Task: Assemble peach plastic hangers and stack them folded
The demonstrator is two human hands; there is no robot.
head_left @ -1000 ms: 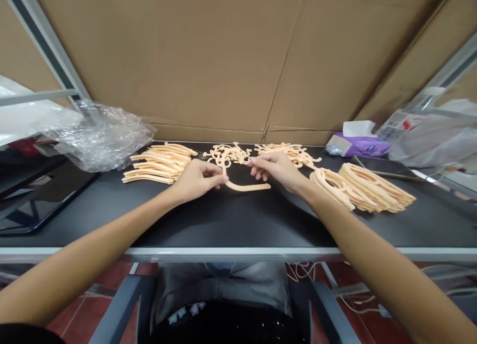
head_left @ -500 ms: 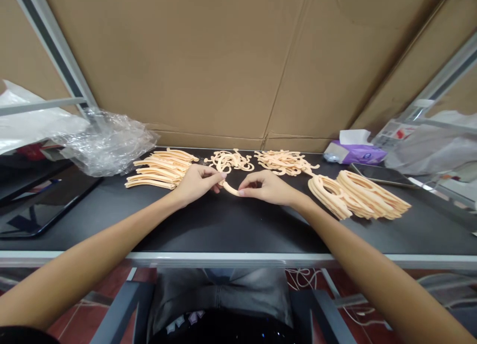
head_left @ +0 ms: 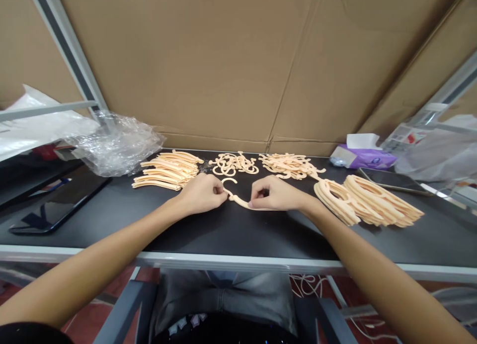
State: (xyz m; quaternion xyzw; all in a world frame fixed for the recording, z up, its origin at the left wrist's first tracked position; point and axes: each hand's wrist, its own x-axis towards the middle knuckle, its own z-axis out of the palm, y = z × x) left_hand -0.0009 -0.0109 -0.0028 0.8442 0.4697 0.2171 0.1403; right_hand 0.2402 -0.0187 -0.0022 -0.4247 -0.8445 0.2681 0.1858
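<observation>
Between my hands is a peach-coloured plastic hanger arm (head_left: pixel 241 203), its left end meeting the base of a curved hanger hook (head_left: pixel 230 180). My left hand (head_left: pixel 203 194) is closed in a pinch at the hook's base, and its fingertips partly hide the joint. With thumb and fingers, my right hand (head_left: pixel 278 194) grips the arm further right, where the arm passes under the hand. Behind them lie a pile of loose hooks (head_left: pixel 234 163) and a second heap of small curved parts (head_left: pixel 288 165). Left of these is a stack of long hanger arms (head_left: pixel 167 171).
Flat hanger pieces with oval openings (head_left: pixel 383 200) are stacked at the right. A purple tissue pack (head_left: pixel 367 157) and a dark phone (head_left: pixel 395 180) lie behind them. Crumpled clear plastic (head_left: pixel 119 145) and a black glossy device (head_left: pixel 55 205) sit left. Cardboard (head_left: pixel 208 60) walls the back.
The hands have come slightly nearer to me and turned the piece, so the hook now shows above it. The right hand has shifted right along the arm. The view has moved slightly.
</observation>
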